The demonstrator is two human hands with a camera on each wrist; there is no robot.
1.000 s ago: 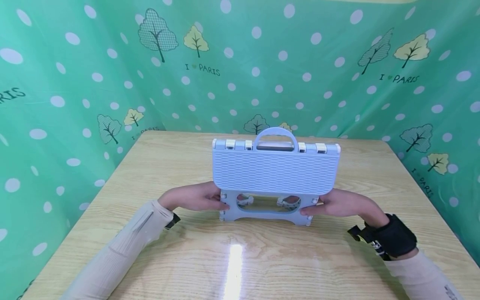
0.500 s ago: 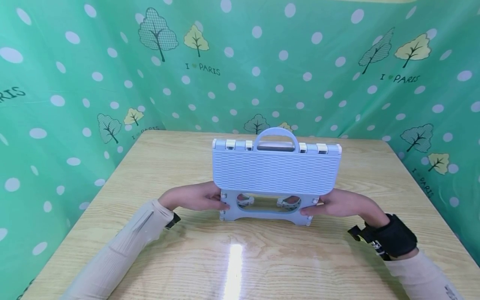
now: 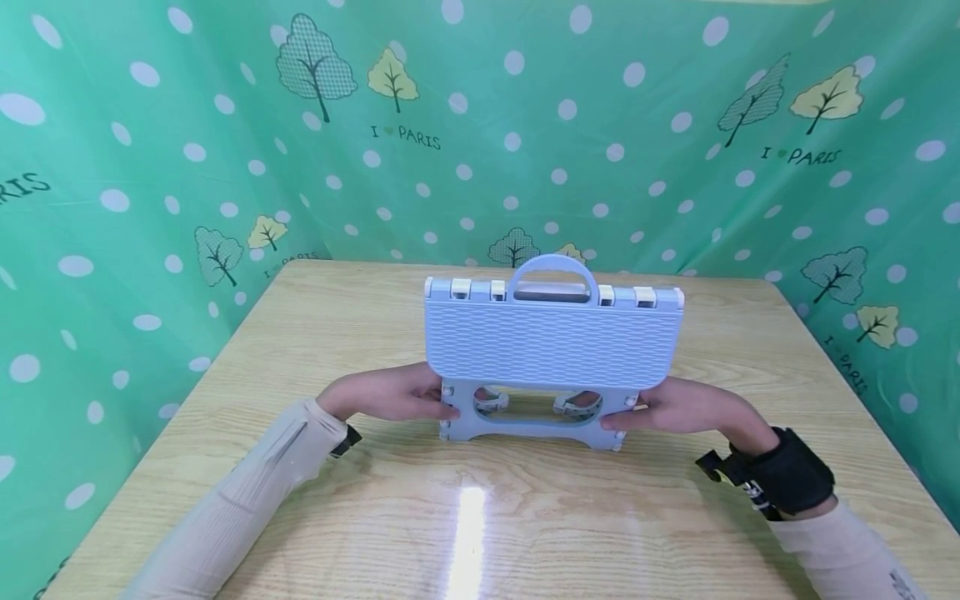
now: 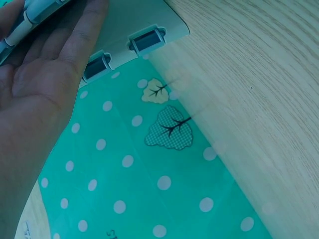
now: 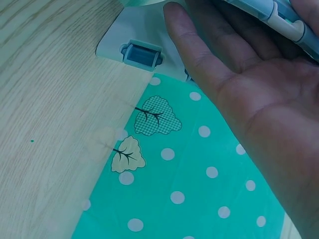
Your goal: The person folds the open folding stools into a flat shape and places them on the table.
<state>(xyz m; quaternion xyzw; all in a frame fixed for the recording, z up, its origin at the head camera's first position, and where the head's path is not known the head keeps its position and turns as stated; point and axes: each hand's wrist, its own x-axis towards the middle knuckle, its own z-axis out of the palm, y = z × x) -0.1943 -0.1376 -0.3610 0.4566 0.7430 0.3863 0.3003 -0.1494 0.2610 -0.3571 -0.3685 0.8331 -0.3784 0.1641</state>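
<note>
A light blue folding step stool (image 3: 551,342) stands on the wooden table, its textured top tilted toward me and its carry handle (image 3: 553,263) arching up from the far edge. Below the top, the front leg panel (image 3: 537,430) shows an oval cut-out. My left hand (image 3: 390,393) grips this panel's left side, thumb across the front, fingers reaching behind. At the opposite side my right hand (image 3: 693,406) holds it likewise. Both wrist views show the fingers extended inside, between the leg panel and another stool panel (image 4: 149,20) with hinge slots. The fingertips are partly hidden.
The wooden table (image 3: 360,517) extends around the stool, with a bright light reflection in front. A green dotted curtain (image 3: 480,133) with printed trees hangs behind the table and along both sides. A black strap (image 3: 791,471) wraps the right wrist.
</note>
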